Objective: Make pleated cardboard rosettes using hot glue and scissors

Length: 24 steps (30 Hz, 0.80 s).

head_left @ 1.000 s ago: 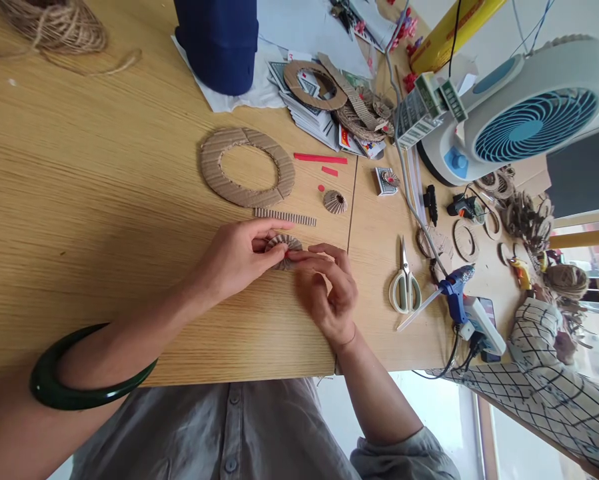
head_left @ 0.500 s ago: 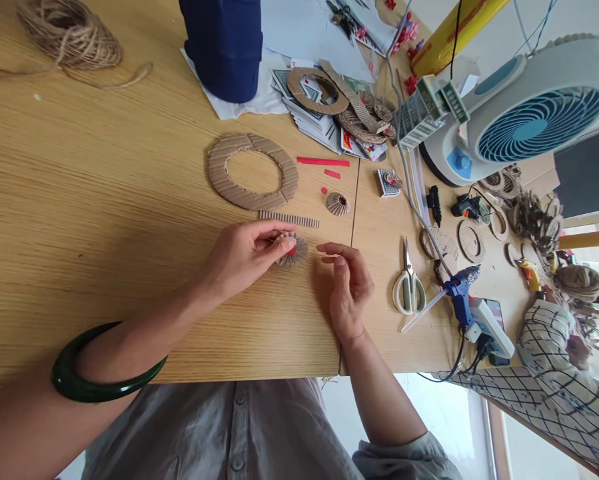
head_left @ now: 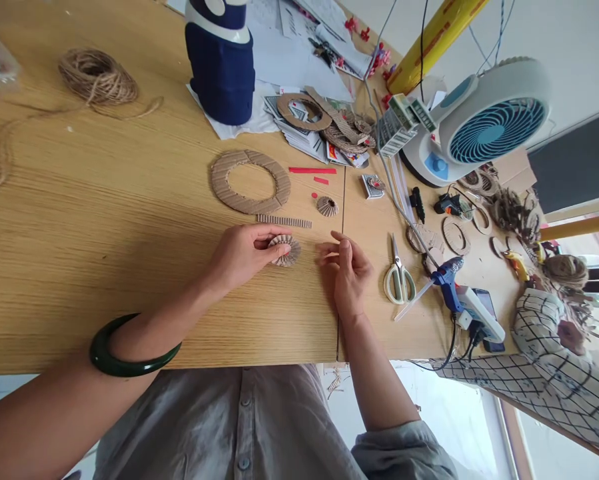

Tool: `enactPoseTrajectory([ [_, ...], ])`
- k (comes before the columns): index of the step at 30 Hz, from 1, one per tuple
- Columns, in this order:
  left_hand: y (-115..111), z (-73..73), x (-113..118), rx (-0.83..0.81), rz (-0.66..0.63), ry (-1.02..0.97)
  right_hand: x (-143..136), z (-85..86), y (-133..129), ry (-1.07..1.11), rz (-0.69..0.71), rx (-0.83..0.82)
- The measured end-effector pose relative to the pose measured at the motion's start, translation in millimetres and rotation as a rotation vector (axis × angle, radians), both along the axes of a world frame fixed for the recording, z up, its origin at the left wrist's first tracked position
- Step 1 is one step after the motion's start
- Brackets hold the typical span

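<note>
Pleated rosette (head_left: 294, 252): pinched in left hand (head_left: 242, 257), thumb at centre, presumably for steadiness; right hand (head_left: 352, 272) held half-open, apparently empty, at three o'clock.

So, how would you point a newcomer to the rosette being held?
Find the blue container; the cardboard ring lies below it. Below the ring is a ribbed strip, and just below that, the rosette. Unlike the loose rosette nearby, it is held in the left hand.
</note>
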<state>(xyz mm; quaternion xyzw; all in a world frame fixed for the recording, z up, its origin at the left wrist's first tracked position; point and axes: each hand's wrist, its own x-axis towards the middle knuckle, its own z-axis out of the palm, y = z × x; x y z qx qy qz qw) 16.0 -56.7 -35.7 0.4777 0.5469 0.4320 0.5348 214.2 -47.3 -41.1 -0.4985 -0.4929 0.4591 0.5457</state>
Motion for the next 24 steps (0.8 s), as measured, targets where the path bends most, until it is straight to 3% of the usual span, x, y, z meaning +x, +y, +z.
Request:
enactPoseTrajectory([
  [5, -2.9, 0.4, 2.4, 0.013, 0.031, -0.121, 9.0, 4.6, 7.2, 0.280, 0.216, -0.179],
  [13, -2.5, 0.7, 1.5, -0.028, 0.075, -0.273, 10.4, 3.1, 8.4, 0.272, 0.062, -0.136],
  [21, -6.2, 1.5, -4.9, 0.039, -0.076, 0.098, 8.3, 5.4, 5.4, 0.181, 0.072, -0.089],
  [24, -7.5, 0.9, -4.7, 0.110, -0.046, 0.209, 6.9, 7.7, 4.2, 0.152, 0.097, -0.119],
])
